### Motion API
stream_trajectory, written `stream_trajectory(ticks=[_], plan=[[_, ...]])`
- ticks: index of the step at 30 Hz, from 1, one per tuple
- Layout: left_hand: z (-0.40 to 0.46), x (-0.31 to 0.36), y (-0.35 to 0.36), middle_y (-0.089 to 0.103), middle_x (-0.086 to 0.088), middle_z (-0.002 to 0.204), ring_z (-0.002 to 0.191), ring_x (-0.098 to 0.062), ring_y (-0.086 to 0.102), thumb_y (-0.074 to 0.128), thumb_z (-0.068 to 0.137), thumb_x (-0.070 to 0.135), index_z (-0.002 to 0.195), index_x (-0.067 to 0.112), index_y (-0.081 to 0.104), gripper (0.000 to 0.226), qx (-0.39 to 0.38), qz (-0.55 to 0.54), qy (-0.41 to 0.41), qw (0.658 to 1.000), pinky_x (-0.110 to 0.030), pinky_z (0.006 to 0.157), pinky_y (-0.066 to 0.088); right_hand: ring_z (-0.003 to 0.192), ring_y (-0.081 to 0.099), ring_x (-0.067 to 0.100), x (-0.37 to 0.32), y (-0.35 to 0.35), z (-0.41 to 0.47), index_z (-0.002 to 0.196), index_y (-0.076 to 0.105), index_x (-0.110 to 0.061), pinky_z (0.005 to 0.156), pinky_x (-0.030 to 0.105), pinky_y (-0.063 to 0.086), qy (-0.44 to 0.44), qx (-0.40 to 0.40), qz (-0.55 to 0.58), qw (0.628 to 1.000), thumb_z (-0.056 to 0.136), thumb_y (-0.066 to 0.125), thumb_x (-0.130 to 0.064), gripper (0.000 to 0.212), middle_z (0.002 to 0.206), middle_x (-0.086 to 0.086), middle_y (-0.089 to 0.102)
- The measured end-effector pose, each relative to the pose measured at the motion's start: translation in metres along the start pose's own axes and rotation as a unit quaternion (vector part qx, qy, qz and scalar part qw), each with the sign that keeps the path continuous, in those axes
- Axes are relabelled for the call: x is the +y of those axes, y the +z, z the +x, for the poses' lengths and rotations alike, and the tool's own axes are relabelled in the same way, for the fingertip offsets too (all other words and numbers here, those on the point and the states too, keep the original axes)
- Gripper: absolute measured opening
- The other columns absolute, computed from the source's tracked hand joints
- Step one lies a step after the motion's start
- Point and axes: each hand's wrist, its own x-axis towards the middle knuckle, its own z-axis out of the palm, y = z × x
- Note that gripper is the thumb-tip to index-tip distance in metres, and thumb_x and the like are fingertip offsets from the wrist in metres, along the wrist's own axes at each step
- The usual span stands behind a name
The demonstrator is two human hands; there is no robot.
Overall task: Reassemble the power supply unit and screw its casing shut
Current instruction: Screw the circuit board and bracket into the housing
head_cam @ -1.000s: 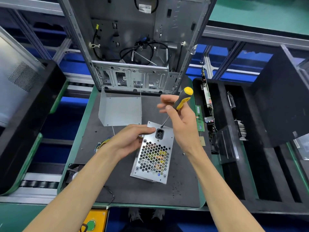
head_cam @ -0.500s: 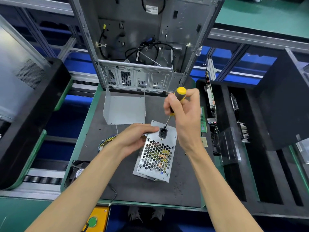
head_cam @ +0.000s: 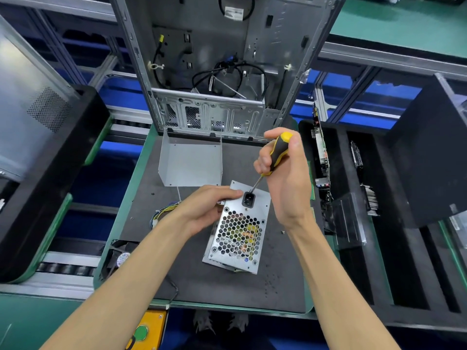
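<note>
— Head view: where is your PSU [head_cam: 237, 229]?
— It lies on the worktop [head_cam: 141, 215], grille up, before the open case [head_cam: 222, 59]. Your left hand [head_cam: 207, 208] grips its upper-left edge.
— And your right grip?
— Your right hand [head_cam: 285, 178] is curled round the screwdriver [head_cam: 274, 157], tip by the socket [head_cam: 249, 199].

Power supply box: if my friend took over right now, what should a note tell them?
Left hand holds the power supply unit steady on the mat.
Right hand grips the screwdriver, tip at the screw beside the power socket.
Done: grille side is on.
Left: finish this screw; the loose cover behind is not yet fitted, nor is the fan at the mat's near left corner.
</note>
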Motion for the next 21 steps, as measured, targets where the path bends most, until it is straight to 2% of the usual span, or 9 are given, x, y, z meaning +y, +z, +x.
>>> stream_trajectory(ticks=[6,8,12,17,19,21], plan=[[-0.001,0.000,0.000,0.072,-0.023,0.116,0.120,-0.040,0.063,0.065,0.094,0.013,0.110,-0.002,0.074,0.023,0.004,0.028,0.009,1.000,-0.048,0.108,0.049,0.065,0.033,0.017,-0.013,-0.006,0.001,0.101,0.061,-0.015,0.064,0.029,0.035,-0.014,0.042,0.073,0.996,0.110,0.027,-0.032,0.039,0.071,-0.001,0.045],[-0.003,-0.001,0.002,0.073,-0.022,0.115,0.113,-0.037,0.068,0.065,0.095,0.016,0.110,0.001,0.075,0.023,0.019,0.063,0.028,0.997,-0.048,0.108,0.048,0.065,0.032,0.017,-0.015,-0.008,0.001,0.101,0.059,-0.013,0.063,0.029,0.035,-0.007,0.060,0.105,0.993,0.110,0.027,-0.033,0.039,0.071,0.001,0.042],[-0.008,-0.003,0.007,0.077,-0.015,0.107,0.087,-0.016,0.071,0.064,0.096,0.023,0.108,0.015,0.076,0.019,0.034,0.115,0.062,0.991,-0.035,0.087,0.053,0.063,0.030,0.017,-0.017,-0.013,0.002,0.101,0.059,-0.012,0.062,0.027,0.035,0.014,0.096,0.174,0.980,0.110,0.029,-0.037,0.040,0.070,0.002,0.039],[-0.013,-0.004,0.010,0.079,-0.004,0.102,0.083,-0.012,0.071,0.065,0.097,0.031,0.111,0.022,0.074,0.019,0.052,0.139,0.072,0.986,-0.020,0.070,0.055,0.061,0.031,0.015,-0.019,-0.018,0.004,0.102,0.056,-0.012,0.061,0.026,0.034,0.024,0.124,0.219,0.968,0.110,0.027,-0.038,0.041,0.068,0.001,0.039],[-0.014,-0.003,0.011,0.077,0.005,0.100,0.079,-0.007,0.070,0.066,0.096,0.035,0.107,0.027,0.074,0.016,0.103,0.162,0.106,0.976,-0.016,0.063,0.052,0.060,0.033,0.015,-0.020,-0.020,0.004,0.102,0.056,-0.012,0.061,0.026,0.034,0.025,0.130,0.230,0.964,0.110,0.027,-0.038,0.040,0.068,0.000,0.039],[-0.017,-0.001,0.011,0.074,0.008,0.101,0.072,-0.005,0.065,0.067,0.095,0.032,0.102,0.029,0.073,0.010,0.180,0.177,0.177,0.951,-0.016,0.058,0.050,0.060,0.033,0.015,-0.021,-0.020,0.005,0.101,0.056,-0.011,0.061,0.027,0.034,0.027,0.134,0.243,0.960,0.111,0.027,-0.038,0.041,0.067,0.001,0.039]])
